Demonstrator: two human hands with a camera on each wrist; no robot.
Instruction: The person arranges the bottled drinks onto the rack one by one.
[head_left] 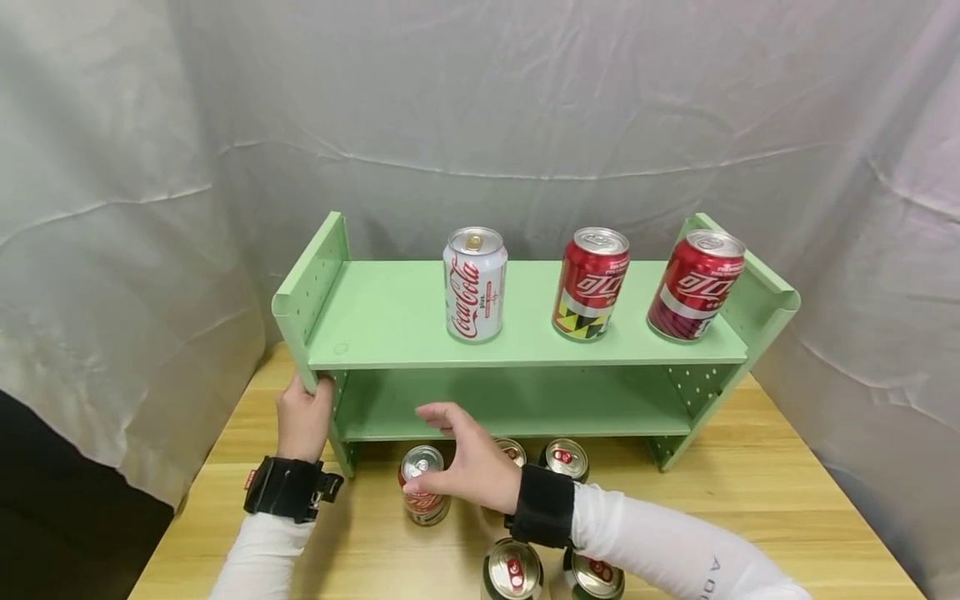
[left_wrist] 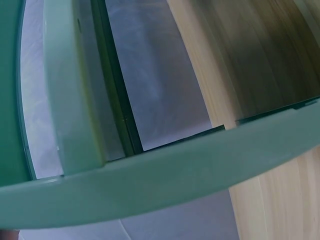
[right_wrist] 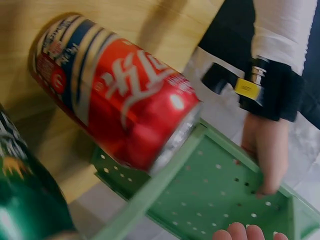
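Red aluminium cola can (head_left: 423, 493) stands upright on the pale wooden table (head_left: 750, 500), just in front of the light green two-tier metal shelf (head_left: 397, 317); from the head view I see my right hand (head_left: 465, 467) hovering over it, thumb near its rim, fingers loosely spread, gripping nothing that I can make out. My left hand (head_left: 303, 417) curls round the shelf's left side panel. On the top tier stand a white can reading "Coca-Cola" (head_left: 475, 285), a red can with a patterned base (head_left: 591, 285) and a second red can with Chinese script (head_left: 696, 287). More cans sit on the table near my right wrist; their labels are too small to read.

Left wrist view: only blurred green shelf edges (left_wrist: 150, 180) and table wood (left_wrist: 280, 200).

Right wrist view: the red can (right_wrist: 120, 100) shows white Chinese lettering; my fingertips (right_wrist: 245, 232) peek in below, apart from it, and my left hand (right_wrist: 265, 150) holds the perforated panel (right_wrist: 210, 195).
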